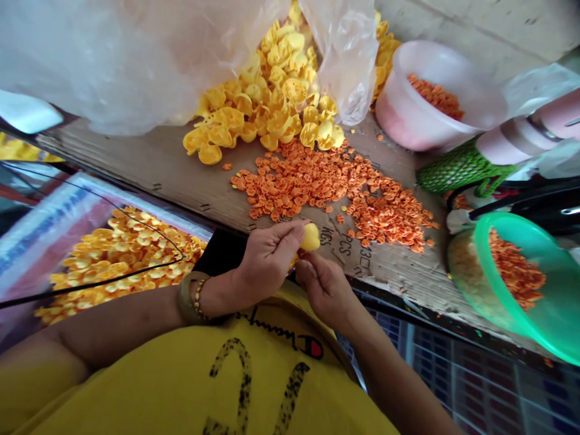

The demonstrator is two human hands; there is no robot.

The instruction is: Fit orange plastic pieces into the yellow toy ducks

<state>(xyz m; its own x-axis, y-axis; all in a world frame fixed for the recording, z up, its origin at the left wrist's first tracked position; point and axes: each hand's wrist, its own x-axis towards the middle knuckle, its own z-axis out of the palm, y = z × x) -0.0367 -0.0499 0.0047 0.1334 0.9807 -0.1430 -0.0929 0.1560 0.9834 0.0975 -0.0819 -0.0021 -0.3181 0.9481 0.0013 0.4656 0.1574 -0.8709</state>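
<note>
Yellow piece (310, 237), pinched

I see it at the tips of the left hand (267, 257); right hand (328, 293) bunched narrow just beside, bodyward (whether gripping, I can't tell; long axis unclear). Beyond: orange pieces (312, 181) on cardboard (172, 160).

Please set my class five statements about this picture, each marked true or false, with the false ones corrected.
1. The left hand holds a yellow piece. True.
2. The pink tub holds yellow pieces. False: the pink tub holds orange bits.
3. The orange heap lies between the left hand and the yellow pile. True.
4. The beaded bracelet is on the right wrist. False: the beaded bracelet is on the left wrist.
5. The green tub holds orange bits too. True.
</note>
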